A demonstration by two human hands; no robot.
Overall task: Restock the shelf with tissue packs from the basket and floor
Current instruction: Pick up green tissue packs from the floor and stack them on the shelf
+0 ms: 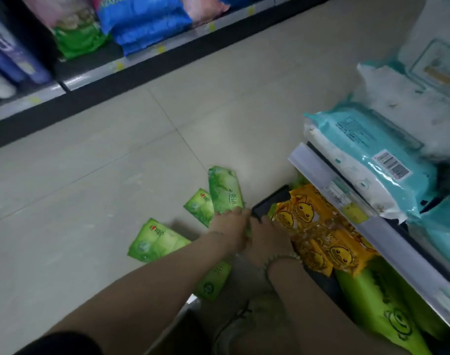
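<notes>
Glossy green tissue pack [225,192], flat oblong, gripped at near end by left hand [229,228]; right hand [266,239] beside crinkly yellow duck packs [318,239], grip unclear.

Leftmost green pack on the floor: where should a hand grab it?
Probably from above: pinch the leftmost green pack across its free left end. It lies flat on the floor, and the left arm crosses its right end.

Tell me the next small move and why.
Probably lift the long green tissue pack toward the yellow duck packs under the shelf rail: the left hand seems to grip its near end, the right hand is beside it; more green packs lie on the floor.
</notes>
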